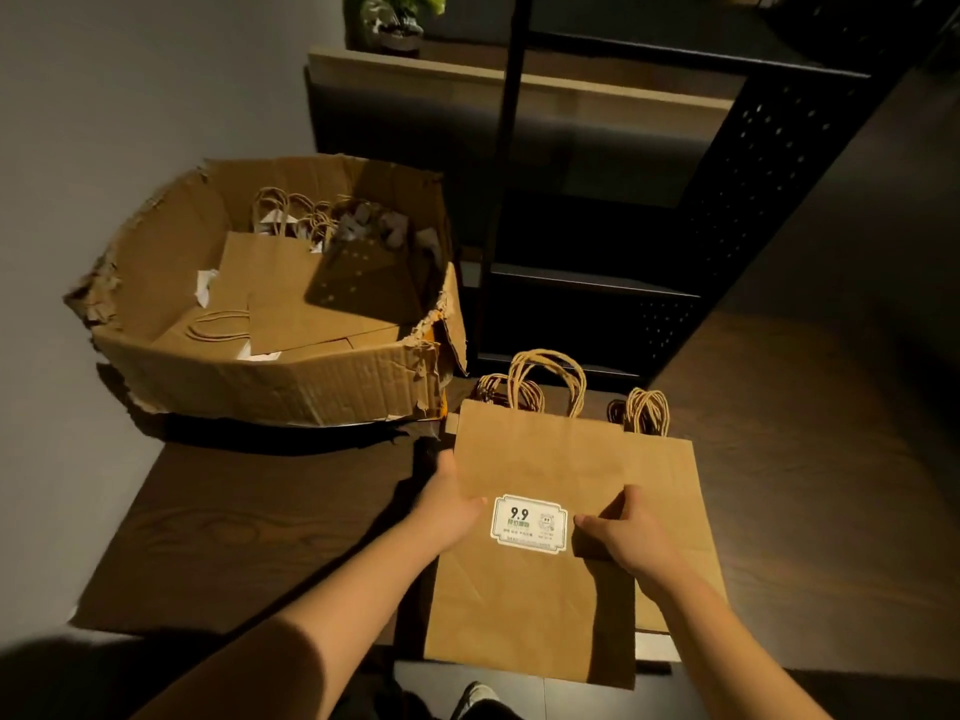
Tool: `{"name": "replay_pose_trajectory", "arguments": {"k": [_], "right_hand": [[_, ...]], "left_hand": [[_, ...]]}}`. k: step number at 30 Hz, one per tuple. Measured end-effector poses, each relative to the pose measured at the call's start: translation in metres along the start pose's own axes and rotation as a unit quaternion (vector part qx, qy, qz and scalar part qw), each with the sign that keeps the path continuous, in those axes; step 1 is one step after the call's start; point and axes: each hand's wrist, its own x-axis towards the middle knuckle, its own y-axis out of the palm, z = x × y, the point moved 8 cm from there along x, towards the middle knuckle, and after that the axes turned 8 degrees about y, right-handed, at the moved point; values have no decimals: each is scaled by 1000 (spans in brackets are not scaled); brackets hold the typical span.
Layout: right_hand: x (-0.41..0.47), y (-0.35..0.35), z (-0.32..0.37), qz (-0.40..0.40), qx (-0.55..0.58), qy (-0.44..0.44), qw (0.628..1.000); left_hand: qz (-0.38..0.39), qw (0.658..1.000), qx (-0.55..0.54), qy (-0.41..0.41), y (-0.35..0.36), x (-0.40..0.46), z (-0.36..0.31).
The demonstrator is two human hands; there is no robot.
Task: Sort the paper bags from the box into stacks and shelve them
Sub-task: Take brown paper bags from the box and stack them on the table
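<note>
Far left, the torn cardboard box (270, 324) sits on the dark wooden table (234, 537), and it's far from finished: at least three flat kraft bags (311, 304) lie inside, more twine handles bunched at its far wall, too tangled to count.

Moving right, the left hand (447, 506) grips the left edge of the top paper bag (540, 563), thumb on top, fingers tucked beneath. One white label (529, 523) marked 9.9 sits between the two hands. The right hand (623, 543) pinches the bag's right edge the same way, thumb over the face and fingers curled under. The bag is being lowered or squared onto the stack at the near right of the table, just in front of the black shelving unit (623, 252).

Count here: one bag in hand, at least one more beneath it peeking out on the right. Three clusters of twisted handles (545, 381) show at the far edge, so probably a few bags in all.

The risk? The held bag hangs past the table's near edge. Let go carelessly and it could slide off, or land skewed on the stack. A potted plant (395, 18) tops the shelf, far back.
</note>
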Motion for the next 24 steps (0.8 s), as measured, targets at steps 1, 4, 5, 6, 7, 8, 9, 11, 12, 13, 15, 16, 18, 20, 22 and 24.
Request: {"name": "replay_pose_trajectory", "arguments": {"k": [1,4,5,6,7,8,9,11,12,13,15,16,18,20,22,24], "right_hand": [[4,2,-5,-7,-32,15,999],[15,8,-10,-21,-104,32,994],[18,8,-9,-25,-121,29,992],[23,9,-7,-27,-131,27,991],[27,10,-4,-28,-137,22,990],[30,11,0,-28,-140,15,990],[34,13,3,-25,-145,11,989],[44,18,7,-17,-158,12,987],[49,21,7,-15,-167,17,986],[53,24,6,-10,-175,24,984],[59,29,6,3,-195,31,980],[61,32,4,10,-203,35,978],[63,35,1,16,-211,45,976],[64,37,-3,18,-217,51,975],[67,38,-5,18,-216,54,975],[69,37,-3,19,-215,51,975]], "left_hand": [[5,1000,22,-15,4,4,6],[11,996,76,-39,9,14,15],[12,994,95,-43,10,18,16],[14,992,115,-48,9,22,16],[17,989,134,-54,9,26,18],[18,986,152,-62,8,29,19],[16,984,162,-71,6,32,20],[11,981,174,-90,4,38,23],[10,978,181,-99,4,40,25],[11,976,190,-106,3,41,27],[16,971,207,-119,4,44,32],[19,969,214,-123,4,45,34],[21,965,229,-125,4,47,38],[27,962,243,-124,5,48,40],[30,960,254,-117,3,51,38],[28,959,258,-110,0,54,35]]}}
